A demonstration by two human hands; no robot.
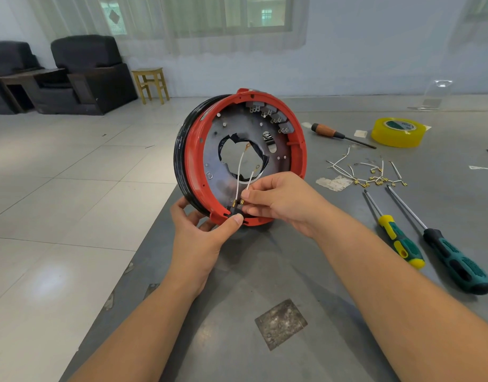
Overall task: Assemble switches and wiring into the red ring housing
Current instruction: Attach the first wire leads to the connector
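- The red ring housing (194, 164) stands on edge near the left edge of the surface (251, 274), open side toward you, a row of grey switches (267, 113) along its upper rim.
- Your left hand (198, 235) cups the bottom rim, thumb pressing a small black switch (234, 210) at a slot.
- Your right hand (281, 199) pinches a brass terminal on that switch; two white wires (238, 172) run up.
- Loose wires (367, 172), three screwdrivers and yellow tape (397, 132) lie toward the right edge.
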